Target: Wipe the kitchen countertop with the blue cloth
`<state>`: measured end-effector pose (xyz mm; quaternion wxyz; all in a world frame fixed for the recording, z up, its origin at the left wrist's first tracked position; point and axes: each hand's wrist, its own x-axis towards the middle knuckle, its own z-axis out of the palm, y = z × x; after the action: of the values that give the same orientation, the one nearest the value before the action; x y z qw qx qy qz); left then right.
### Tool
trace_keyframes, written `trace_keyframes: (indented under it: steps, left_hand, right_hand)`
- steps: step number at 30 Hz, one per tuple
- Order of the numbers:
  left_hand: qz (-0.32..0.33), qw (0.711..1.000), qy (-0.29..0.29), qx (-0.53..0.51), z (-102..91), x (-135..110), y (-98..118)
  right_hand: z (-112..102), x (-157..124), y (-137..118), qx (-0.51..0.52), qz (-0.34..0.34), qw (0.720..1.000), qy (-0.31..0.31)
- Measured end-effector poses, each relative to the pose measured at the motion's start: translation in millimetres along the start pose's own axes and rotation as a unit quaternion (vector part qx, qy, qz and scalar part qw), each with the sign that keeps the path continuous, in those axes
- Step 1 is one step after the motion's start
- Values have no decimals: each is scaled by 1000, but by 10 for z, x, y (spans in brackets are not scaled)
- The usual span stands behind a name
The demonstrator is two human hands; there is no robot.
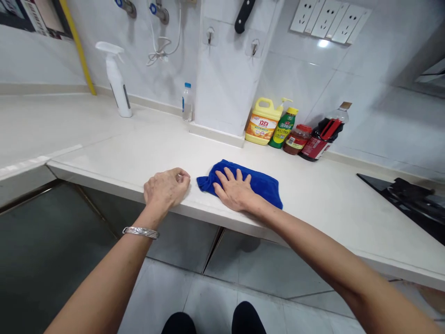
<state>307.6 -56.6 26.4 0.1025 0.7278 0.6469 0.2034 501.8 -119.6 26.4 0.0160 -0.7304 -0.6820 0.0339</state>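
A blue cloth (266,184) lies folded on the white countertop (146,144), near its front edge. My right hand (236,189) rests flat on the cloth's left part with the fingers spread, touching it from above and not wrapped round it. To the left, my left hand (167,186) leans on the counter's front edge with its fingers curled into a loose fist. Nothing shows in that fist, and it is apart from the cloth. A silver bracelet (141,232) circles my left wrist.
Along the wall stand a white spray bottle (118,83), a small water bottle (187,103), a yellow detergent jug (262,121), a green bottle (283,129), a red-lidded jar (297,139) and a dark sauce bottle (323,134). A black cooktop (406,199) lies at right.
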Motion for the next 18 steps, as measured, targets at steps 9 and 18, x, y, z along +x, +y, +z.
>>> trace_keyframes:
  steps: [9, 18]
  left_hand:
    - [-16, 1000, 11, 8, 22, 40, -37]
    - [-15, 1000, 15, 13, 9, 33, -40]
  right_hand:
    - [-44, 178, -103, 30, -13, 999, 18]
    - [-13, -413, 168, 48, -79, 996, 3]
